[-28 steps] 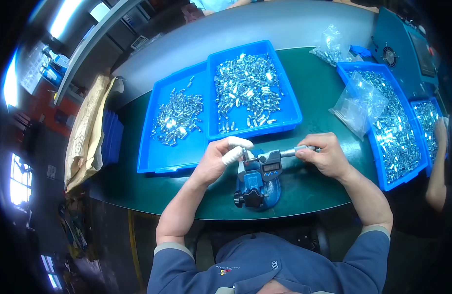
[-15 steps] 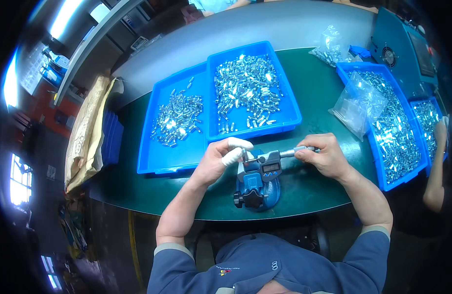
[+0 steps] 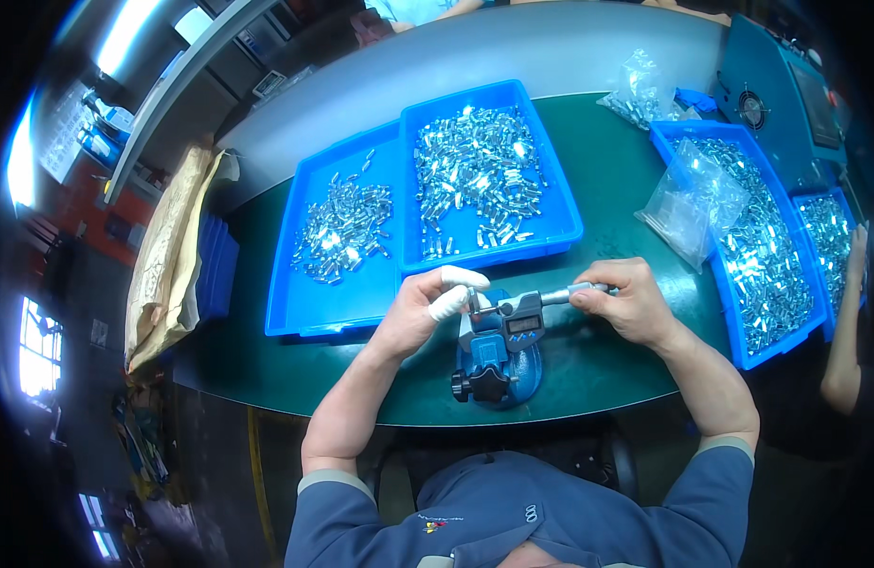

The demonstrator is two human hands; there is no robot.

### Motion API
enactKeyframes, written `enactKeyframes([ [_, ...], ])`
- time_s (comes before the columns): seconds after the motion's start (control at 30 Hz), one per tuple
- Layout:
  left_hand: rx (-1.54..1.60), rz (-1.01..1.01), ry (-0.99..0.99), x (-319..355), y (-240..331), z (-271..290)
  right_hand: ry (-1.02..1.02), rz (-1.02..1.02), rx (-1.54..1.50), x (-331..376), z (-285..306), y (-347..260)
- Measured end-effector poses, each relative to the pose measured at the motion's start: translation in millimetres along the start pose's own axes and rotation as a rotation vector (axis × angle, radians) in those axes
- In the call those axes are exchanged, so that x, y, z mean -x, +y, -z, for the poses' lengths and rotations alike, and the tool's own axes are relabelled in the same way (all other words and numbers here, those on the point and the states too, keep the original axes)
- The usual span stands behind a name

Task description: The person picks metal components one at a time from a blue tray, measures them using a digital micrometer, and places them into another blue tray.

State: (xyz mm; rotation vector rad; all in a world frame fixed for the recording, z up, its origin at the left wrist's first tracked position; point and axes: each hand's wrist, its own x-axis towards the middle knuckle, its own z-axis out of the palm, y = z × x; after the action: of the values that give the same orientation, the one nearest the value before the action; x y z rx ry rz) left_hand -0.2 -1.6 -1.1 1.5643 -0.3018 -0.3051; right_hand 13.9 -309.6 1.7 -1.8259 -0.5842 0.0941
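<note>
A digital micrometer [image 3: 518,317] sits clamped in a blue stand [image 3: 497,364] at the near edge of the green table [image 3: 617,180]. My left hand [image 3: 428,305], with white finger cots on thumb and forefinger, pinches a small metal part at the micrometer's jaw. My right hand [image 3: 624,301] grips the micrometer's thimble at its right end. Behind the hands lie two blue trays: the left tray [image 3: 309,293] holds a loose scatter of small shiny metal parts, the middle tray [image 3: 551,222] a denser pile.
A long blue tray [image 3: 716,312] full of metal parts lies to the right with a clear plastic bag [image 3: 693,204] on it. Another person's arm [image 3: 842,327] rests at the far right by a further tray. A blue machine [image 3: 773,80] stands at the back right; brown paper [image 3: 167,256] hangs at left.
</note>
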Motion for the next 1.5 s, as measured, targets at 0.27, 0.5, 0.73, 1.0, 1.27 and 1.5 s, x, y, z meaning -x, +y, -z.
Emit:
enactKeyframes([
  [0.27, 0.02, 0.004, 0.011, 3.1, -5.4, -1.1, 0.0, -0.005, -0.017, 3.0, -3.4, 2.9],
  [0.5, -0.016, -0.018, 0.009, -5.7, -2.5, 2.3, 0.027, 0.015, 0.003, -3.6, -1.3, 2.1],
  [0.73, 0.038, -0.003, -0.001, -3.2, -5.3, 0.3, 0.005, -0.004, -0.019, -1.0, -3.4, 4.7],
  [1.0, 0.034, 0.03, 0.002, -3.0, -4.6, 2.3, 0.001, -0.012, -0.032, -3.1, -3.5, 4.3],
  [1.27, 0.03, 0.095, 0.026, 2.7, 1.1, -1.4, 0.02, -0.018, 0.013, 0.2, -3.9, 0.6],
  [1.5, 0.103, 0.067, 0.027, 5.8, -4.5, -5.7, 0.021, 0.039, -0.008, 5.2, -6.1, 0.5],
])
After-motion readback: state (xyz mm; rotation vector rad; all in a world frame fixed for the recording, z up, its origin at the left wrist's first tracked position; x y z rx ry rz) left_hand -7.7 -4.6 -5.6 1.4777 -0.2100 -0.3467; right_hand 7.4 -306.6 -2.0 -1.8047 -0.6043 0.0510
